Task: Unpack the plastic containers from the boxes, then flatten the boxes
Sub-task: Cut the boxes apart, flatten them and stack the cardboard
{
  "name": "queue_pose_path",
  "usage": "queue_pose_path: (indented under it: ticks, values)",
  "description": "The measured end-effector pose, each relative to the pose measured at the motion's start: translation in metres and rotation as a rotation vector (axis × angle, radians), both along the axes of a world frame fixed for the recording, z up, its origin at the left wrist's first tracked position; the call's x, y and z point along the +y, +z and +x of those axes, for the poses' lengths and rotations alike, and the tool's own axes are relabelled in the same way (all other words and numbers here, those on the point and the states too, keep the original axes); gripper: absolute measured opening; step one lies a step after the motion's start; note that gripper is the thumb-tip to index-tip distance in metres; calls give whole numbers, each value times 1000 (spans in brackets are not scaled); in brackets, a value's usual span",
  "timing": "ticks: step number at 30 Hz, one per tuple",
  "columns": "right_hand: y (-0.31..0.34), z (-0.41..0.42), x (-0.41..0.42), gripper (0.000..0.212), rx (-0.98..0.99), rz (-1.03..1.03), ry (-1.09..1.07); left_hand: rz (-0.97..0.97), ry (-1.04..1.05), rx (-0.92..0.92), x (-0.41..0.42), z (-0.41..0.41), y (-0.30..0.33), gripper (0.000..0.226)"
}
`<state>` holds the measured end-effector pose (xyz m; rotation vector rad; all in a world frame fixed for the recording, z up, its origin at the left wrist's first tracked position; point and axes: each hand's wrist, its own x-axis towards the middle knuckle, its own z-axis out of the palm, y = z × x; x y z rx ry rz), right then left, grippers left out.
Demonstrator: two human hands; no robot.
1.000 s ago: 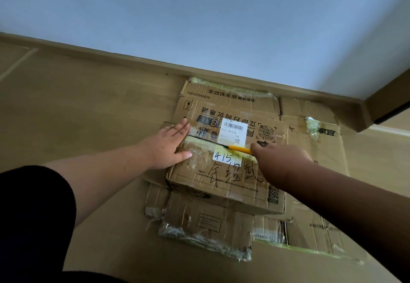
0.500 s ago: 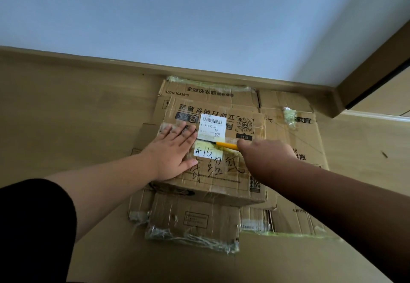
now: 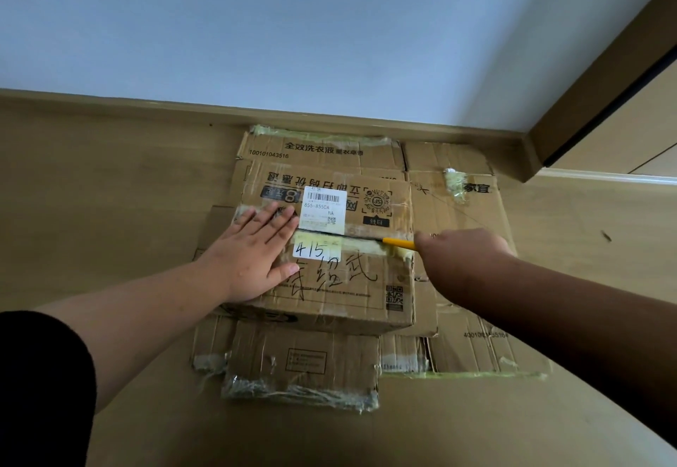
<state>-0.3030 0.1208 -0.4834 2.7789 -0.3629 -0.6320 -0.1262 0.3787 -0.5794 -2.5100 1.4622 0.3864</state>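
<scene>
A closed cardboard box [image 3: 362, 283] with a white shipping label [image 3: 324, 210] and black handwriting lies on a pile of flattened boxes. My left hand [image 3: 252, 254] presses flat on the box's left top, fingers straight. My right hand [image 3: 458, 258] grips a yellow cutter [image 3: 398, 243] whose tip sits at the right end of the taped centre seam. The seam shows as a dark slit from the label to the cutter. No plastic containers are visible.
Flattened cardboard boxes [image 3: 472, 217] with torn tape spread under and around the box on the wooden floor [image 3: 110, 192]. A skirting board [image 3: 146, 107] and pale wall run behind. A door frame [image 3: 600, 100] stands at the right.
My right hand has drawn the yellow cutter rightward along the seam, from near the label to the box's right edge. My left hand has stayed pressed on the box.
</scene>
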Motion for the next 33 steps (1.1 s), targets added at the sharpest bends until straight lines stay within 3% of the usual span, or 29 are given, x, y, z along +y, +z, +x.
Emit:
queue_pose_path:
  ticks: [33]
  values:
    - [9, -41, -47, 39, 56, -79, 3, -72, 0, -14, 8, -2, -8, 93]
